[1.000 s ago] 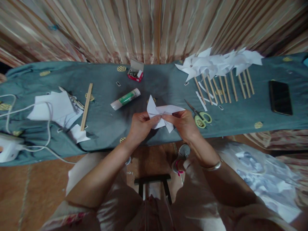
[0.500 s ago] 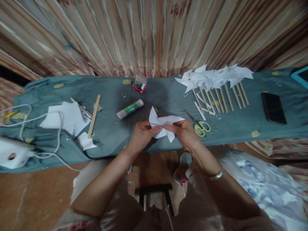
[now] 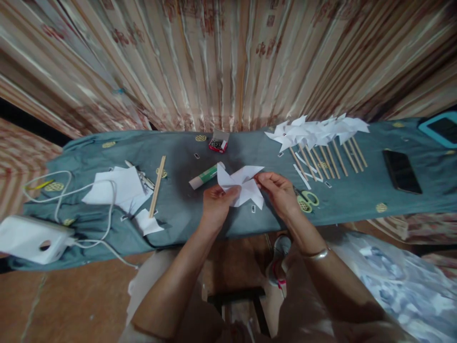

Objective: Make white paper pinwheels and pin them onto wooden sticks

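Note:
A white paper pinwheel (image 3: 246, 190), its blades folded in, is held up over the front of the cloth-covered table. My left hand (image 3: 218, 202) grips it from the left, thumb pressed on the paper near its centre. With bent, pinched fingers, my right hand (image 3: 276, 190) is at the edge of its right blade. Behind the pinwheel lies a glue stick (image 3: 206, 176) with a green label, partly covered by a blade. Green-handled scissors (image 3: 307, 200) rest just right of my right hand, their blades mostly hidden by it.
A red box of small metal pins (image 3: 217, 144) stands open at the back. Finished pinwheels on sticks (image 3: 314, 131) lie back right, near a phone (image 3: 402, 171). Paper sheets (image 3: 114, 188), wooden sticks (image 3: 157, 186) and a white corded device (image 3: 35, 238) are at left.
My right hand has moved from the pinwheel's centre out to its right blade. My left thumb stays on the paper. The view has shifted, so the table appears lower.

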